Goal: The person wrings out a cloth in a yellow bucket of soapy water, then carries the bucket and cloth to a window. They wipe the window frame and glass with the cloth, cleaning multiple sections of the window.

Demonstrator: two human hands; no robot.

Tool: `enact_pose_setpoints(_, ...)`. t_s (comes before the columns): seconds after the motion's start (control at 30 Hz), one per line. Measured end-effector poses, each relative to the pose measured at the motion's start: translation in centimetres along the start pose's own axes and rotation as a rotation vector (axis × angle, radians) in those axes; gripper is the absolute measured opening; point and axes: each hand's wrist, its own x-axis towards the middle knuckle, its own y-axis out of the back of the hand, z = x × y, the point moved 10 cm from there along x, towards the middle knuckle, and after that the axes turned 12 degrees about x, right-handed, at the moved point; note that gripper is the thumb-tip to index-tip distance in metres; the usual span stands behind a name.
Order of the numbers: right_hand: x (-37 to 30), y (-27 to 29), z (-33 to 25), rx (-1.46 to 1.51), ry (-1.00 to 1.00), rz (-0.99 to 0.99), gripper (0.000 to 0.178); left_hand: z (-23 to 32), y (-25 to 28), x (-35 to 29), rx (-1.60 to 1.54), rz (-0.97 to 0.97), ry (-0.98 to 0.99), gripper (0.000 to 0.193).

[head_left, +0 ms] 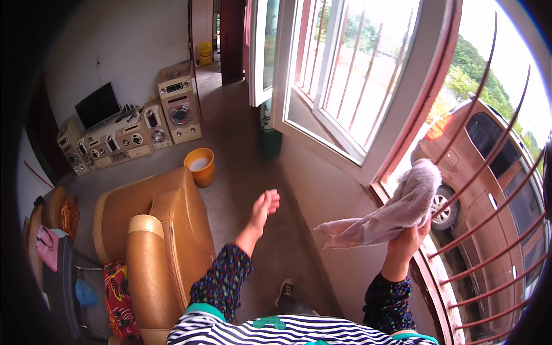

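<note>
My right hand [406, 244] grips a pale pinkish-grey cloth [391, 214] beside the window sill [380, 194]. One end of the cloth bunches up above my fingers near the window bars, while the other hangs out to the left. Some of my right fingers are hidden behind it. My left hand [263, 208] is in mid-air over the floor, holding nothing, with its fingers stretched out and slightly curled. A white-framed window sash [368, 158] stands swung inward beyond the cloth.
Rusty bars [482, 231] cross the window, with a brown vehicle [489, 198] outside. A tan leather sofa [178, 230] is on the left. Beyond it are an orange bucket [206, 179], speakers [179, 109] and a television [98, 105]. My shoe [284, 292] is on the floor.
</note>
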Motion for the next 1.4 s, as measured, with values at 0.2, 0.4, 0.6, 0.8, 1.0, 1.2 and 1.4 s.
enact_pose_setpoints(0.2,6.0,-10.1,0.2,-0.859,0.701,-0.223,0.038,5.4,6.7,17.6,0.016,0.229,-0.110,0.076)
enact_pose_setpoints(0.4,10.6,-12.0,13.5,-1.339,0.825,-0.843,0.027,10.9,7.9,31.3,0.045,0.257,-0.272,0.079)
enact_pose_setpoints(0.6,12.0,-6.6,25.0,-1.567,0.572,-0.993,0.019,13.3,5.4,40.8,-0.032,0.027,-0.328,0.080)
enact_pose_setpoints(0.8,17.9,-11.4,24.1,-1.821,0.649,-1.002,0.025,10.1,1.1,46.1,-0.346,-0.175,-0.279,0.086)
enact_pose_setpoints(1.0,31.3,-29.5,12.7,-1.626,1.407,-1.003,0.025,8.0,2.5,46.9,-0.453,-0.125,-0.304,0.085)
enact_pose_setpoints(1.2,43.0,-37.8,3.2,-1.591,1.361,-0.749,0.033,8.5,2.0,44.8,-0.398,0.033,-0.216,0.094)
enact_pose_setpoints(1.4,40.9,-33.5,7.4,-1.620,1.400,-0.756,0.043,7.7,3.4,45.3,-0.378,0.041,-0.211,0.092)
